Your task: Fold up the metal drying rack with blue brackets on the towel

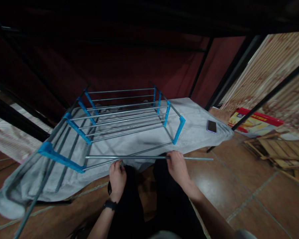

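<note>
My right hand (178,167) is closed round a loose metal rod (199,159), which lies level across the front, above my knees. Below that rod's left part, my left hand (117,179) has its fingers curled together. A small pale bit shows at its fingertips, too small to make out. Just beyond both hands stands a partly assembled rack of grey metal rods with blue plastic brackets (180,130). A front left bracket (62,160) lies low, near my left hand. The rack rests on a grey cloth-covered surface (196,109).
Several loose rods (66,166) lie on the cloth at the left. A phone (211,126) sits at the right. Beyond are a red and yellow box (255,121) and a folded wooden item (281,149) on the tiled floor (234,179). Dark frame posts (201,66) surround the surface.
</note>
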`<state>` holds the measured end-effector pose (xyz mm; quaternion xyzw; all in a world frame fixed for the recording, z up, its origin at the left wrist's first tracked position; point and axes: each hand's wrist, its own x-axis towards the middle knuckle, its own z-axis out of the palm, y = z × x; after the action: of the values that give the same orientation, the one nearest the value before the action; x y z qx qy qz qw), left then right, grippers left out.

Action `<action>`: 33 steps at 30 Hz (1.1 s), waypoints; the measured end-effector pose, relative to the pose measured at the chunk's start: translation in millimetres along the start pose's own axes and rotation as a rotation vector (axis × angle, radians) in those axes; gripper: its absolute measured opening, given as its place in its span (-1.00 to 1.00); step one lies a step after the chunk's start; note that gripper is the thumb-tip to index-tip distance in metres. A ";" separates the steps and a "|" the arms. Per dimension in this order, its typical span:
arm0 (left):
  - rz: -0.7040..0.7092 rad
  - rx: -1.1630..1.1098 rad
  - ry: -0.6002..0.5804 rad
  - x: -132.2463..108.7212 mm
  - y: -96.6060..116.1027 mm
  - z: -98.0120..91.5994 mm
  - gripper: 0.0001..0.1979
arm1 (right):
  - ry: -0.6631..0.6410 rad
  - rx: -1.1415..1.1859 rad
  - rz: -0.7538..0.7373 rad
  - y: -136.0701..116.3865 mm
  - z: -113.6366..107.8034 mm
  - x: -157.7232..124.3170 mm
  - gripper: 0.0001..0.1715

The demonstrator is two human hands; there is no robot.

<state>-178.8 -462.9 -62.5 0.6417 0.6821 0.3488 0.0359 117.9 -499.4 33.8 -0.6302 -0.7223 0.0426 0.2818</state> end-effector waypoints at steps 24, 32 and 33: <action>0.499 0.082 -0.667 79.9 191.0 164.1 -0.61 | 0.156 0.844 0.444 169.7 100.4 69.7 -0.42; 0.475 -0.020 -0.745 73.6 189.2 155.0 -0.59 | 0.143 0.741 0.481 173.0 101.5 76.7 -0.51; 0.481 -0.037 -0.744 73.3 188.4 154.2 -0.58 | 0.136 0.743 0.481 172.8 101.0 76.9 -0.51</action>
<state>45.3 -343.2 -51.2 0.8632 0.4480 0.1045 0.2082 220.9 -363.0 -95.7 -0.6375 -0.4708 0.3220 0.5180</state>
